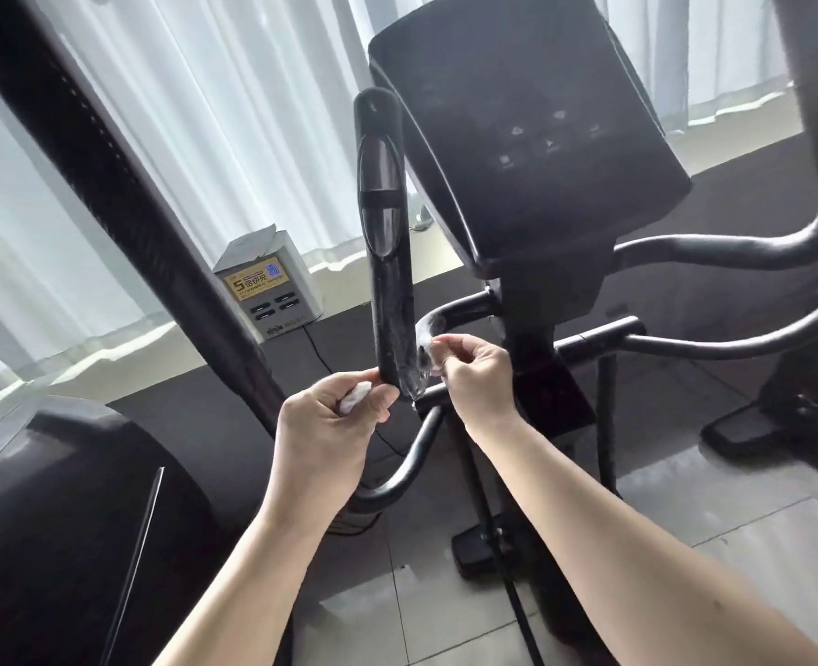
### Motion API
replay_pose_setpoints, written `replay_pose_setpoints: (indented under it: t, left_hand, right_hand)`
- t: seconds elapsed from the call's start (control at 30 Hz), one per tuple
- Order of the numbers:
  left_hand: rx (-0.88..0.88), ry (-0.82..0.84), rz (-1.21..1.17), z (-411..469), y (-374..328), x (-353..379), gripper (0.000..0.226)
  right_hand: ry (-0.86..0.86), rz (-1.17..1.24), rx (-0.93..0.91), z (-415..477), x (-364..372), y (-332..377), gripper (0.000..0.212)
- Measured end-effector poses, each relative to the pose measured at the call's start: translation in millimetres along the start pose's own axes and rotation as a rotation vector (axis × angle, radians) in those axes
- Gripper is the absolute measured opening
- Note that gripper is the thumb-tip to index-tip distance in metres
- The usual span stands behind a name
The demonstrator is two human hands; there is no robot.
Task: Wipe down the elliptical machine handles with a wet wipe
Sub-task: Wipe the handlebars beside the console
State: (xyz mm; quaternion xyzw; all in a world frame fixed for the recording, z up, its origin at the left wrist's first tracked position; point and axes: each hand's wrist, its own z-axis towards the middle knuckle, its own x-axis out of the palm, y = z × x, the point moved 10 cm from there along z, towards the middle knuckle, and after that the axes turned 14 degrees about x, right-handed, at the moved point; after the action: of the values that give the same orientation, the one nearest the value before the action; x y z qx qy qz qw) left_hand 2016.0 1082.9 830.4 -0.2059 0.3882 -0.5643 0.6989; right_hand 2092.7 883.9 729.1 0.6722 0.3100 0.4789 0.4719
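A black padded elliptical handle (387, 262) with a grey sensor plate stands upright at centre, left of the dark console (531, 137). My left hand (330, 425) grips a crumpled white wet wipe (355, 398) and its thumb touches the handle's lower end. My right hand (476, 377) pinches a thin clear plastic film (423, 355) that clings to the handle's lower right side. The curved lower bar (411, 454) runs below both hands.
A thick black moving arm (123, 194) slants across the left. A grey power-bank box (270, 286) sits on the window ledge with a cable running down. Curved black bars (733, 338) reach right. White curtains hang behind; tiled floor lies below.
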Motion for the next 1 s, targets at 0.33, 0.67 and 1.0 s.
replay_pose_setpoints:
  t: [0.33, 0.67, 1.0]
  left_hand:
    - [-0.016, 0.047, 0.057, 2.0, -1.6, 0.5, 0.011]
    - [0.010, 0.059, 0.024, 5.1, 11.6, -0.2, 0.020]
    - [0.004, 0.065, -0.084, 4.1, 19.3, 5.1, 0.019]
  right_hand:
    - [-0.229, 0.163, 0.033, -10.9, -46.8, 19.5, 0.014]
    - [-0.547, 0.321, 0.123, 48.7, -35.8, -17.4, 0.018]
    - [-0.483, 0.101, -0.007, 45.1, -49.5, 4.2, 0.014]
